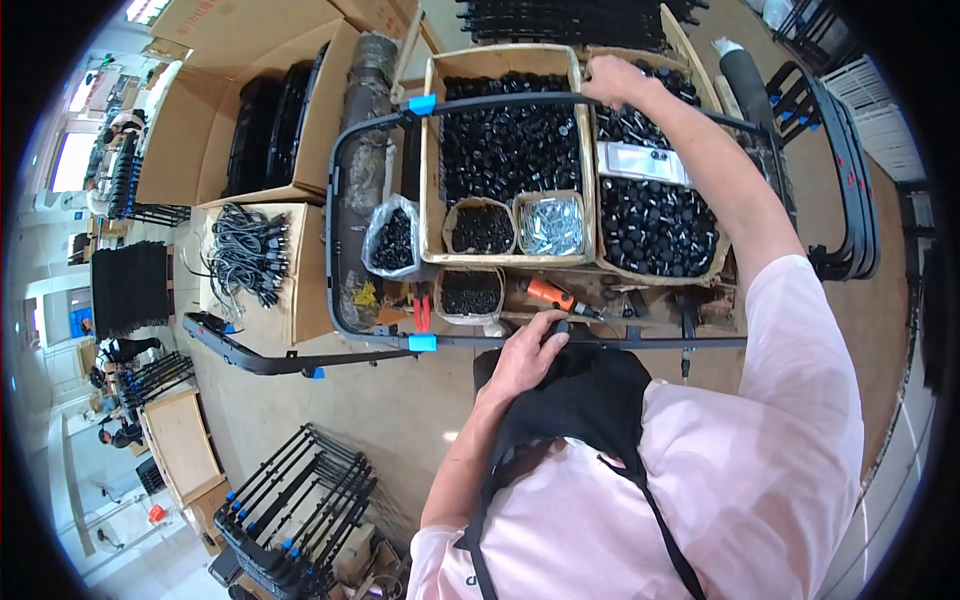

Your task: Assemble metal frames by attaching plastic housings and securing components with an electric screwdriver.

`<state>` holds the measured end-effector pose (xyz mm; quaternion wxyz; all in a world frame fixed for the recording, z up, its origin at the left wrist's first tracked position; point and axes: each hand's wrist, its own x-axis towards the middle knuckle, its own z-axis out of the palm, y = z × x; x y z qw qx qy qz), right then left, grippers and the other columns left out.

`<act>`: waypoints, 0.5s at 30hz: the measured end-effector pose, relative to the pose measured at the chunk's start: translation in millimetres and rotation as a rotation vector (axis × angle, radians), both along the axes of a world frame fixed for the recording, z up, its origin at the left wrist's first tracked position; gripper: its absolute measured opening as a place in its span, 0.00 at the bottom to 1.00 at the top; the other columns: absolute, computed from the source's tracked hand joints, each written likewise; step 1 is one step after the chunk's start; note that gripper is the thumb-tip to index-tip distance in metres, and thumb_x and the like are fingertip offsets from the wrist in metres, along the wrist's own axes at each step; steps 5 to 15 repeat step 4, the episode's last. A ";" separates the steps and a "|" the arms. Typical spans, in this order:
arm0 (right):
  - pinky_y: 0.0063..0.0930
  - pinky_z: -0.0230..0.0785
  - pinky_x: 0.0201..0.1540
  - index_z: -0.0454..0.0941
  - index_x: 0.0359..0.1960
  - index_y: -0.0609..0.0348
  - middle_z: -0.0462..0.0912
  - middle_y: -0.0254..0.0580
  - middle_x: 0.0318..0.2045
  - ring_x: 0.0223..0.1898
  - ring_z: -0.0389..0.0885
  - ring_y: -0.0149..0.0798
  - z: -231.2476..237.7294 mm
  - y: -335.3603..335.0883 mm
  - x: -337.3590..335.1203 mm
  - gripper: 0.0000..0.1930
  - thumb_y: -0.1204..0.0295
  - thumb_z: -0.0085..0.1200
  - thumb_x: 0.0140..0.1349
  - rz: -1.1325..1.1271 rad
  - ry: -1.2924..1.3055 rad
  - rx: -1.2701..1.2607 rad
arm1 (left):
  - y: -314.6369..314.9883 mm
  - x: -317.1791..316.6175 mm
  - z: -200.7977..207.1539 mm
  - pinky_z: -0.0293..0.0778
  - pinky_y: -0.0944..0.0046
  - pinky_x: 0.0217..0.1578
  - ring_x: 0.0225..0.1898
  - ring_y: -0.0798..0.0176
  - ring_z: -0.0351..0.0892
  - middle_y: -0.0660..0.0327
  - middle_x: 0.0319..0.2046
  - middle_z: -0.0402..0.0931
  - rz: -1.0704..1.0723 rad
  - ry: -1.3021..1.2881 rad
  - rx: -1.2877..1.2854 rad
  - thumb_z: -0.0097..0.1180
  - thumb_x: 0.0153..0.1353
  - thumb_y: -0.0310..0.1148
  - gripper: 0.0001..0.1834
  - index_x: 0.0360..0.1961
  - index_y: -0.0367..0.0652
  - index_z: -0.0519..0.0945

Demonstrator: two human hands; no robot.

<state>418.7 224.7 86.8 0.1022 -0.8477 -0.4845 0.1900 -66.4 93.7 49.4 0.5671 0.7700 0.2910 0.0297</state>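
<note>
A large black tubular frame (335, 215) with blue tape pieces lies across the bench, over the parts boxes. At its near rail, my left hand (530, 355) is closed, with a black round-headed knob (562, 327) showing between thumb and forefinger. My right hand (615, 82) reaches to the far rail beside the divider between two boxes. Its fingers are curled down there, and what they hold is hidden. An orange-and-black power screwdriver (550, 294) lies just beyond my left hand. Red-handled pliers (421, 308) lie farther left.
A big carton (510, 85) holds small black parts; another box (655, 230) holds black knobs. Silver screws (550, 226) fill a small tub. Bundled cables (250, 250) lie on a carton at left. More frames (300, 500) stand on the floor at lower left and right (850, 190).
</note>
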 end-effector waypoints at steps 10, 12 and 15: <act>0.40 0.87 0.39 0.86 0.25 0.70 0.88 0.53 0.23 0.23 0.90 0.46 -1.4 -2.8 -1.3 0.28 0.51 0.56 0.67 -0.051 -0.080 -0.032 | -7.7 8.8 3.8 0.75 0.52 0.61 0.62 0.48 0.81 0.51 0.56 0.84 -0.205 0.097 -0.043 0.60 0.74 0.38 0.23 0.66 0.43 0.74; 0.40 0.87 0.39 0.86 0.25 0.70 0.88 0.53 0.23 0.23 0.90 0.46 -1.4 -2.8 -1.3 0.28 0.51 0.56 0.67 -0.051 -0.080 -0.032 | -7.7 8.8 3.8 0.75 0.52 0.61 0.62 0.48 0.81 0.51 0.56 0.84 -0.205 0.097 -0.043 0.60 0.74 0.38 0.23 0.66 0.43 0.74; 0.40 0.87 0.39 0.86 0.25 0.70 0.88 0.53 0.23 0.23 0.90 0.46 -1.4 -2.8 -1.3 0.28 0.51 0.56 0.67 -0.051 -0.080 -0.032 | -7.7 8.8 3.8 0.75 0.52 0.61 0.62 0.48 0.81 0.51 0.56 0.84 -0.205 0.097 -0.043 0.60 0.74 0.38 0.23 0.66 0.43 0.74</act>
